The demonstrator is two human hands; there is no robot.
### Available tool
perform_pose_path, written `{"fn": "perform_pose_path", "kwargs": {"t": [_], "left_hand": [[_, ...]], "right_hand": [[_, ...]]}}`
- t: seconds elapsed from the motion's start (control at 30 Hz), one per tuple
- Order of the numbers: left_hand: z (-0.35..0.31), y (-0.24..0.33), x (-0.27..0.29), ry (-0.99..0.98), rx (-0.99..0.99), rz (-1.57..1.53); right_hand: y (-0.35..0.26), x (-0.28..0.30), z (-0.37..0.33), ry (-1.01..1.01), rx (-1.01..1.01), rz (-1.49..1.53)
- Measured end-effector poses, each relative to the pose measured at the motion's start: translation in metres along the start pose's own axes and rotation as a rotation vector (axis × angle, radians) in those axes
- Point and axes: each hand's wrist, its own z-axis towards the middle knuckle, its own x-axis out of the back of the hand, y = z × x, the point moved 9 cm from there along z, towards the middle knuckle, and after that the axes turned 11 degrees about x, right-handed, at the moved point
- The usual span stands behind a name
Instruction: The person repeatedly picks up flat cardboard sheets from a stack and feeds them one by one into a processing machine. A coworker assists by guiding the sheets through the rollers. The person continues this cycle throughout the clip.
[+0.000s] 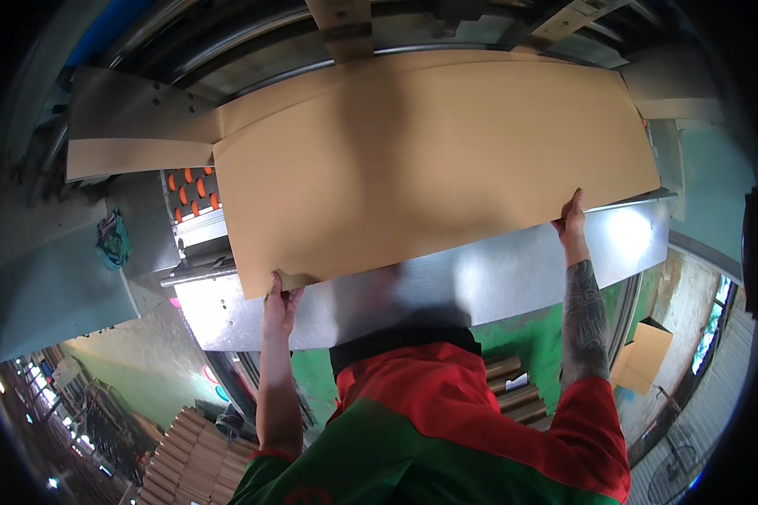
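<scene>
A large sheet of plain brown cardboard (429, 160) is held flat across the middle of the view, its surface matte and smooth, its outline roughly rectangular though bowed by the lens, with a narrower flap running off to the far left. Its near edge is gripped at two places. At the near left corner the left hand (280, 305) is closed on the edge, the thumb laid on top of the board and the fingers (293, 296) curled beneath it, so that the corner is pinched between them. At the near right, the right hand (572, 223) is closed over the edge in much the same way, the thumb seen on the upper face and the remaining fingers hidden under the sheet. The sheet rests over a table of bare sheet metal (480, 282), dull silver and brushed, on which a blurred reflection is seen. To the left of the board a bed of small orange rollers (192, 192) is set in a metal frame, and further left a crumpled teal rag (113, 238) lies on a grey metal housing. Beyond the far edge, long steel bars (253, 38) of the machine are seen. Nearer, a red and green shirt (429, 421) fills the lower part of the view, a tattooed right forearm rising from its sleeve. Stacks of brown cardboard tubes (189, 459) lie low at the left, and a folded cardboard box (643, 353) stands at the right.
</scene>
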Motion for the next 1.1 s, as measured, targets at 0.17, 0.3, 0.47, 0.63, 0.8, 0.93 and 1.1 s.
{"fn": "perform_pose_path", "kwargs": {"t": [0.17, 0.3, 0.47, 0.63, 0.8, 0.93, 1.1], "left_hand": [[0.0, -0.001, 0.004, 0.021, -0.016, 0.002], [-0.007, 0.005, 0.002, 0.034, -0.016, 0.036], [0.027, 0.066, -0.02, 0.045, -0.141, 0.054], [0.097, 0.086, -0.031, -0.041, 0.0, -0.009], [0.124, 0.079, -0.016, 0.041, -0.013, -0.071], [0.131, 0.077, -0.034, -0.033, -0.099, -0.226], [0.124, 0.079, -0.051, -0.067, -0.2, -0.385]], "right_hand": [[-0.001, -0.006, 0.001, -0.107, 0.04, 0.024], [-0.005, -0.003, -0.002, -0.067, 0.041, 0.041], [-0.009, -0.032, 0.009, -0.037, 0.004, -0.001], [0.014, -0.048, 0.028, 0.01, -0.087, -0.065], [0.03, -0.031, 0.042, 0.183, 0.001, -0.1], [0.04, -0.043, 0.048, 0.23, -0.016, 0.199], [0.032, -0.051, 0.041, 0.234, 0.024, 0.49]]}}
